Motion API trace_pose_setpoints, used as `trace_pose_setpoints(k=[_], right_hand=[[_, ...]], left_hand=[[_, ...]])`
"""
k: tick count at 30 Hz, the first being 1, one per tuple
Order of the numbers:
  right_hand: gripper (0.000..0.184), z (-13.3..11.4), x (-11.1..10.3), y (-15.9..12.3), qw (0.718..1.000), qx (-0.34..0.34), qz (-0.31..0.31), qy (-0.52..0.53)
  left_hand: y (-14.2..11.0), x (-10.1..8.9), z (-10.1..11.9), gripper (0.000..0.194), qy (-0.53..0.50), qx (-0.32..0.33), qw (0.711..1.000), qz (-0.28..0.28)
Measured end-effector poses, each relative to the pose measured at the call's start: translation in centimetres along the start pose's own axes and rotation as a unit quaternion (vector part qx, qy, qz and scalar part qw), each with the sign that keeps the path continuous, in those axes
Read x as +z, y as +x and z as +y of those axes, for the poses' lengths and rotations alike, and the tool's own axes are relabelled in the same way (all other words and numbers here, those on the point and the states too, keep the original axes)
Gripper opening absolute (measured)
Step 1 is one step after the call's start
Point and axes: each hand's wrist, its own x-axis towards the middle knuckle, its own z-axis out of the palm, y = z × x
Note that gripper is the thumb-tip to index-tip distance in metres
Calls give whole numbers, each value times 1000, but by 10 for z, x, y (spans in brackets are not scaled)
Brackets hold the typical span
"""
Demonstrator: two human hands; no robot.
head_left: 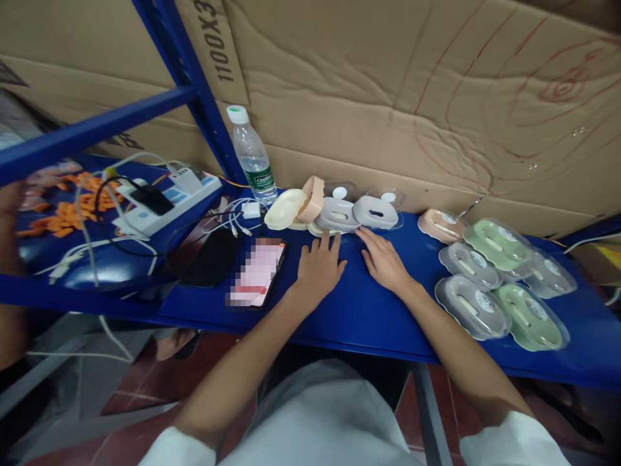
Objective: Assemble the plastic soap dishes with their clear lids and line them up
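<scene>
The left grey box (pixel 334 215) lay on the blue table (pixel 369 317), to the right of the bottle (pixel 257 168) and a little nearer to us; the right grey box (pixel 377 213) was beside it, farther from the bottle. Each had a long slot in its upper face. We judged both to be light and rather stiff, probably of thin smooth plastic, so dry fingers could slip a little. The best hold seemed to be at the two rounded ends, with gentle pressure, because a hard squeeze could bend the walls.

Our left hand (pixel 320 264) was flat, with its fingers spread toward the left grey box, and our right hand (pixel 383 260) reached toward the front of the right one. Both were loose and grasped nothing; whether the fingertips touched the boxes, we could not tell.

Between the bottle and the left grey box we saw a cream piece (pixel 285 209) and a tilted peach piece (pixel 313 199). In front of the bottle lay a phone (pixel 257 272). Well to the right of the bottle stood a group of covered boxes (pixel 473 305), and to its left was a power strip (pixel 167 207). Cardboard (pixel 339 65) rose behind the bottle.
</scene>
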Motion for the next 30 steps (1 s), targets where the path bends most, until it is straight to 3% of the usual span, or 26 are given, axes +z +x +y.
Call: trace_pose_setpoints(k=[5,10,13,17,21,24,27,30], right_hand=[[55,-1,-3,-2,1000,-17,22,-8],[49,-5,-8,0,999,-46,7,-10],[31,-1,-21,0,999,-40,2,14],[24,-7,-42,-15,995,-28,-9,92],[21,-31,-46,-47,987,-23,-9,158],[23,-47,-39,-63,984,-65,-12,164],[30,-53,-33,-67,982,-117,-23,143],[32,-54,-32,-66,985,-143,-17,91]], left_hand=[[-15,2,-1,54,-2,19,1000,13],[-63,10,-7,33,-53,95,992,71],[-96,16,-15,30,-101,114,984,96],[-123,23,-27,34,-172,102,972,122],[-129,30,-32,62,-274,44,947,160],[-124,30,-33,80,-345,20,925,155],[-117,27,-35,80,-362,50,924,110],[-113,27,-39,65,-341,81,933,79]])
